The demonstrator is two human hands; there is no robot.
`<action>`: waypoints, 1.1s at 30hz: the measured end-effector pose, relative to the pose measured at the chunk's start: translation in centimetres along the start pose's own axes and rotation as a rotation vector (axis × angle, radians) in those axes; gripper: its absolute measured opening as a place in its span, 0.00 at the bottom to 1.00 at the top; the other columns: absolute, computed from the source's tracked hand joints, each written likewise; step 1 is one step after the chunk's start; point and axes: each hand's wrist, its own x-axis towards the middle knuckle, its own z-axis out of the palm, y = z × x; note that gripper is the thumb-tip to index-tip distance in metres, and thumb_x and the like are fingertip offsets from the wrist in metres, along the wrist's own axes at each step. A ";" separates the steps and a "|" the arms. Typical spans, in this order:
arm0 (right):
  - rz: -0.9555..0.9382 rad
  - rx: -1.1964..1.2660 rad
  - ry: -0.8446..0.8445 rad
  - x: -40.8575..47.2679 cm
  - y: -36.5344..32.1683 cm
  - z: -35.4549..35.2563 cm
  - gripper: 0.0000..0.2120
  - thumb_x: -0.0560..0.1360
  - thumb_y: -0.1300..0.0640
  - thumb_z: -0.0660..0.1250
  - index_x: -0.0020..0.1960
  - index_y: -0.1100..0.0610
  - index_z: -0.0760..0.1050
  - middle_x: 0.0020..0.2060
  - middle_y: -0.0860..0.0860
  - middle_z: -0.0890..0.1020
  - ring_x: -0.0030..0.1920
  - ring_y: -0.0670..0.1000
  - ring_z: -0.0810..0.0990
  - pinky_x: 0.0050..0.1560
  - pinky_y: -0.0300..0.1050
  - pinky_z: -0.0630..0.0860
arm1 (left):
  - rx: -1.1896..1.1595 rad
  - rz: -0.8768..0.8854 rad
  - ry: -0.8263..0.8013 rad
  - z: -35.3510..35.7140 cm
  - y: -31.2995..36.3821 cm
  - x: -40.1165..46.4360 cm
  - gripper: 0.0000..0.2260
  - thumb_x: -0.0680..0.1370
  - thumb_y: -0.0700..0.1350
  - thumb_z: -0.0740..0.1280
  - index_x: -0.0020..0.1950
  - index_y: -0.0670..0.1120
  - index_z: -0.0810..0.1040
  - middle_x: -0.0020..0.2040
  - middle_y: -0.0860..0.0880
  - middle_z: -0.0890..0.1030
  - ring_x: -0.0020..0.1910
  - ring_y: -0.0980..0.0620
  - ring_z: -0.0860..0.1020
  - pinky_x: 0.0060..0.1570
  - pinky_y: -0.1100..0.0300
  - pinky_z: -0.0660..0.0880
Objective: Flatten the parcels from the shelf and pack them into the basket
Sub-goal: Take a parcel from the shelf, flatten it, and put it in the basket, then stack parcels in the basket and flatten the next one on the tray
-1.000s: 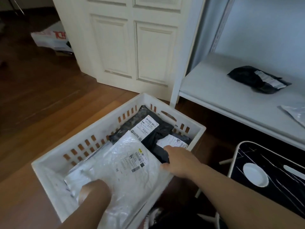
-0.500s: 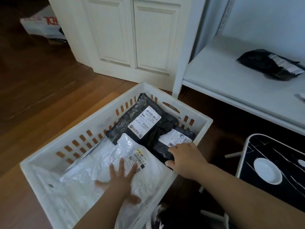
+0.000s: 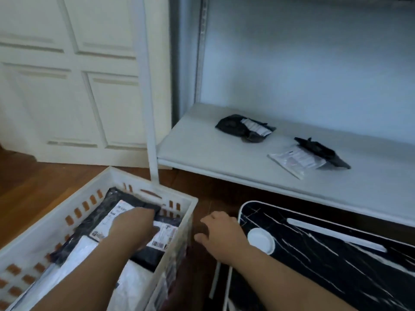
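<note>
Pressing flat on a black parcel (image 3: 125, 212) inside the basket (image 3: 33, 234) at lower left, the left hand (image 3: 134, 230) should sweep air outward evenly. The right hand (image 3: 222, 234) hovers open, empty; 3 parcels (image 3: 244, 127) wait on the shelf (image 3: 202, 153).

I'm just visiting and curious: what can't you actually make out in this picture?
- Label text on the basket parcels and shelf parcels: head view, blurred and too small.
- Left hand's fingertips: hidden under the hand itself, so its grip is unclear.
- Near end of the basket: cut off by the bottom edge and covered by the forearm.
- What lies under the top parcels: hidden.
</note>
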 end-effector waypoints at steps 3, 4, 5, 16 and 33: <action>0.132 0.049 0.047 -2.3 5.3 -2.4 0.25 0.80 0.42 0.58 0.71 0.55 0.67 0.69 0.54 0.68 0.70 0.55 0.64 0.69 0.52 0.62 | -0.037 0.159 0.079 -3.7 6.4 1.1 0.16 0.79 0.55 0.59 0.64 0.51 0.72 0.62 0.49 0.77 0.59 0.49 0.76 0.57 0.55 0.74; 0.171 0.051 0.076 -3.1 7.2 -3.1 0.25 0.79 0.42 0.58 0.71 0.54 0.68 0.68 0.53 0.69 0.69 0.55 0.64 0.68 0.51 0.62 | -0.039 0.217 0.092 -4.4 8.7 1.2 0.17 0.80 0.56 0.60 0.66 0.51 0.71 0.63 0.49 0.76 0.62 0.49 0.75 0.58 0.55 0.72; 0.212 0.048 0.106 -3.9 9.2 -3.7 0.24 0.79 0.42 0.58 0.70 0.54 0.69 0.68 0.53 0.69 0.69 0.54 0.65 0.67 0.50 0.63 | -0.030 0.278 0.097 -5.0 11.0 1.5 0.19 0.79 0.57 0.60 0.68 0.51 0.70 0.64 0.50 0.75 0.63 0.49 0.73 0.60 0.55 0.71; 0.552 -0.033 0.291 -10.2 27.7 -7.6 0.26 0.79 0.41 0.59 0.74 0.50 0.64 0.77 0.52 0.54 0.76 0.54 0.51 0.70 0.51 0.61 | -0.089 0.625 0.054 -6.7 31.5 6.5 0.26 0.79 0.55 0.61 0.76 0.52 0.62 0.79 0.50 0.53 0.74 0.49 0.60 0.71 0.55 0.62; 0.252 0.125 0.581 0.0 32.7 -10.0 0.21 0.80 0.61 0.57 0.73 0.60 0.65 0.75 0.50 0.61 0.70 0.54 0.67 0.67 0.45 0.65 | -0.366 0.500 0.040 -4.3 35.6 13.0 0.23 0.79 0.54 0.63 0.73 0.48 0.67 0.75 0.51 0.63 0.73 0.52 0.62 0.71 0.60 0.58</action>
